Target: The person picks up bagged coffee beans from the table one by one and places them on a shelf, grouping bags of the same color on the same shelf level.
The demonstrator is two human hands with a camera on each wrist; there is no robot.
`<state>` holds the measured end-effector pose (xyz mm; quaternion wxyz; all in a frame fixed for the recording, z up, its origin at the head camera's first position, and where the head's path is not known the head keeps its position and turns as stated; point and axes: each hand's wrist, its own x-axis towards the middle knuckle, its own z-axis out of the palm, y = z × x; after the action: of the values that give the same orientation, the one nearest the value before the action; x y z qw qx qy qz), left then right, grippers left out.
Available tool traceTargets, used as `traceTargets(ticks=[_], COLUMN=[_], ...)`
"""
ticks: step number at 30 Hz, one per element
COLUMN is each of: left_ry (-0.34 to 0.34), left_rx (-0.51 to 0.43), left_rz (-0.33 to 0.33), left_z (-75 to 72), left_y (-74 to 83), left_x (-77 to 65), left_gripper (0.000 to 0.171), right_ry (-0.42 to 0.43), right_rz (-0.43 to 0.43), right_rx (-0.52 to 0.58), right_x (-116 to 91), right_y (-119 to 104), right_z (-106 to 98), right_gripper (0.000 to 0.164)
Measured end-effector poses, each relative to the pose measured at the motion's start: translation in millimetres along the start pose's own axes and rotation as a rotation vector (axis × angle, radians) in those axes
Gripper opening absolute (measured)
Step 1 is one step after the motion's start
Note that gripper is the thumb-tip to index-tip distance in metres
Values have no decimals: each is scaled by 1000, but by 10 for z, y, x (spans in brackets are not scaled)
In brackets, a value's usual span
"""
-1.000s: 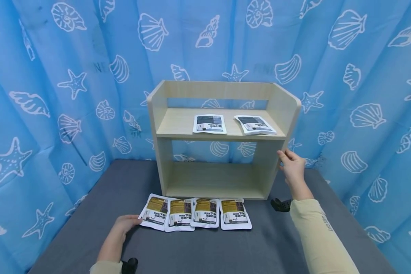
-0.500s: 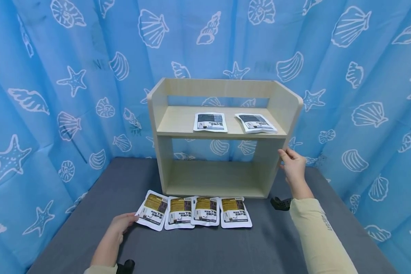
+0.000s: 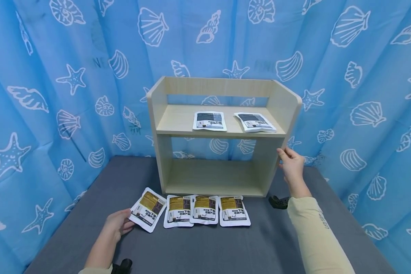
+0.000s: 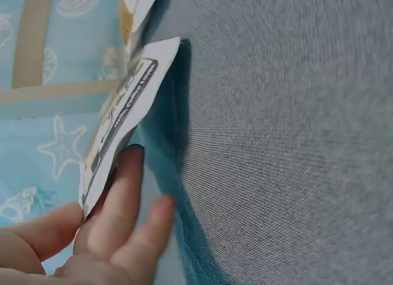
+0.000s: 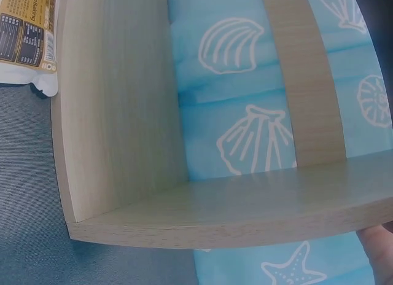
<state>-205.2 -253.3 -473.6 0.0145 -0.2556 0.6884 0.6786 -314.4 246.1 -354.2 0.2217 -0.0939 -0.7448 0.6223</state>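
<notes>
In the head view my left hand (image 3: 117, 223) pinches the left corner of a white, gold-and-black printed pouch (image 3: 148, 208), the leftmost of a front row. The left wrist view shows this pouch (image 4: 126, 113) tilted up off the grey cloth, thumb on its printed face and fingers behind. My right hand (image 3: 292, 166) holds the front edge of the right side panel of a pale wooden two-tier shelf (image 3: 212, 178). Only a bit of that hand (image 5: 377, 251) shows at the panel in the right wrist view.
Several like pouches (image 3: 204, 210) lie side by side before the shelf. Two more pouches, a left one (image 3: 209, 121) and a right one (image 3: 255, 122), lie on the upper tier. A blue shell-print curtain (image 3: 205, 38) hangs behind the grey-covered table (image 3: 205, 251).
My left hand has drawn the leftmost pouch left, away from its neighbour, and raised and turned it. The right hand keeps its hold on the shelf panel.
</notes>
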Motion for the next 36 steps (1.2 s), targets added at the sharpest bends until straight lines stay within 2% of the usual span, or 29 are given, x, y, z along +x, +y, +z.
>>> traceTargets(ticks=[3, 6, 14, 19, 26, 36], left_ry=[-42, -57, -95, -150, -158, -186], left_rx=[-87, -150, -242, -270, -292, -304], left_rz=[-26, -41, -48, -35, -53, -24], left_z=[-33, -41, 1, 64, 188, 355], left_y=[14, 9, 35, 65, 81, 100], left_x=[-39, -78, -171, -241, -293, -303], left_gripper=[47, 49, 51, 52, 51, 51], right_ry=[-1, -5, -4, -12, -12, -14], right_rz=[-3, -7, -15, -15, -10, -13], right_rx=[7, 23, 29, 25, 38, 27], right_x=[-8, -9, 8, 10, 14, 5], right_y=[-3, 0, 15, 15, 27, 27], right_z=[-9, -8, 5, 4, 5, -2], right_gripper=[48, 48, 46, 47, 46, 47])
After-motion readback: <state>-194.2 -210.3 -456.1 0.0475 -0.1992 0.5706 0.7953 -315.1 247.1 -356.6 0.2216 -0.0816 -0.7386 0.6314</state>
